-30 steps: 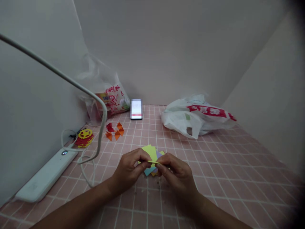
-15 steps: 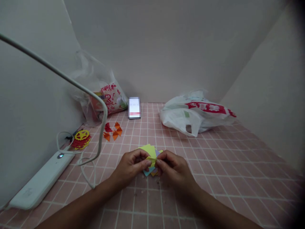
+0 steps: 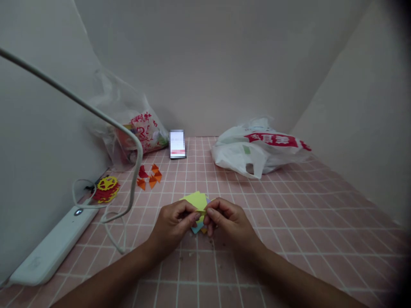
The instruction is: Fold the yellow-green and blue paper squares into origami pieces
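Note:
A small folded piece of yellow paper (image 3: 201, 211) is pinched between my two hands, raised slightly over the table. My left hand (image 3: 175, 222) grips its left end with thumb and forefinger. At its right end my right hand (image 3: 227, 220) holds it the same way. Below and behind them lies a fanned stack of coloured paper sheets (image 3: 196, 198), yellow on top with blue, purple and orange edges showing. My fingers cover part of both the folded piece and the stack.
Folded orange paper pieces (image 3: 153, 180) and a red one (image 3: 143, 172) lie left of centre. Yellow and red cutouts (image 3: 107, 184), a white power strip (image 3: 54, 248) and a looping cable (image 3: 137, 171) are at left. A phone (image 3: 177, 144) and plastic bags (image 3: 236, 156) stand behind.
The yellow piece has tilted flatter between my fingers, showing a thinner edge. The whole view has shifted slightly, so things sit a little further left.

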Demonstrator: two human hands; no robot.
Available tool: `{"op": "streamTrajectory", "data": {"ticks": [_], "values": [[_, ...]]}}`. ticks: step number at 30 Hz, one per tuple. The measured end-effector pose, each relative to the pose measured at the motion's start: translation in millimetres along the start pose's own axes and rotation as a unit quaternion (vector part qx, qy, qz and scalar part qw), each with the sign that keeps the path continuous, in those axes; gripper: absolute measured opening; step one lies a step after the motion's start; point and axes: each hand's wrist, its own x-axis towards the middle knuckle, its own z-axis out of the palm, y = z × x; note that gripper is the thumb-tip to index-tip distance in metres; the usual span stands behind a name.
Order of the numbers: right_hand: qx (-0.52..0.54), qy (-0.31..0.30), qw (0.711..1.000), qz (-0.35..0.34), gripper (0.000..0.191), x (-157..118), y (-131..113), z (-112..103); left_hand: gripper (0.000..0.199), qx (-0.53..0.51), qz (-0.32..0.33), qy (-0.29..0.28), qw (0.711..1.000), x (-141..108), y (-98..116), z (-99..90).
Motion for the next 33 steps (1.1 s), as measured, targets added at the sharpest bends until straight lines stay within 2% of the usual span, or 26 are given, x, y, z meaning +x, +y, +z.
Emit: {"op": "streamTrajectory", "data": {"ticks": [9,15,22,27,33], "values": [[-0.040,0.020,0.999,-0.016,0.022,-3,0,3,0.018,-0.080,-0.064,-0.022,0.995,-1,3,3.0],[-0.098,0.011,0.995,0.001,0.022,-1,-1,0,0.022,-0.138,-0.107,-0.034,0.984,2,3,4.2],[-0.094,0.019,0.995,0.006,0.024,0,0,-3,0.042,-0.174,-0.135,-0.054,0.974,5,-1,2.2],[-0.111,0.010,0.994,0.001,0.025,-2,3,-1,0.033,-0.154,-0.142,-0.065,0.976,5,-1,4.7],[-0.090,0.040,0.995,0.008,0.029,-2,-1,1,0.029,-0.202,-0.147,-0.077,0.965,4,-8,7.3]]}}
